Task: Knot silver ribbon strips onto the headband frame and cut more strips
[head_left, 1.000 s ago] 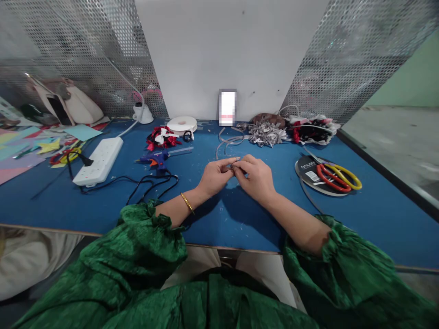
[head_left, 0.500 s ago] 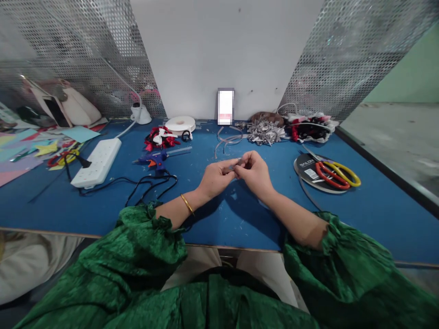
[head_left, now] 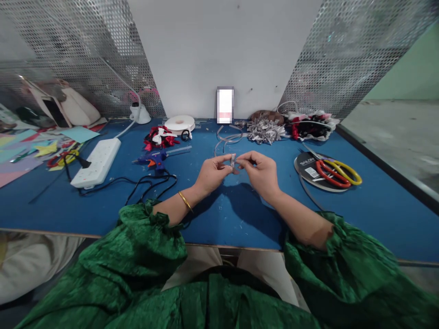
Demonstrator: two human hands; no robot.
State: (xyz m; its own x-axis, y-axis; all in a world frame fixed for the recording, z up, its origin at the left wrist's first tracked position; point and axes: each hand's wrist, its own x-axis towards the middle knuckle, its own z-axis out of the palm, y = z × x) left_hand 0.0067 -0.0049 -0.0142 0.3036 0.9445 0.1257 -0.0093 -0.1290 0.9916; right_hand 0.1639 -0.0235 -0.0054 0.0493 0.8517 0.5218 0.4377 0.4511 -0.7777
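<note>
One grey ribbon piece sits pinched in the left hand at the head view's centre; whether the right hand, just beside it, grips too cannot be told. Toward three o'clock, a black spool reads "AILON", first letter unclear.

The left hand pinches a small grey ribbon piece above the blue tabletop; the right hand's fingertips are at its side, though whether they grip it is unclear. To the right, 1 pair of scissors lies across a black reel. To the left lie 1 blue glue gun and 1 white power strip.
</note>
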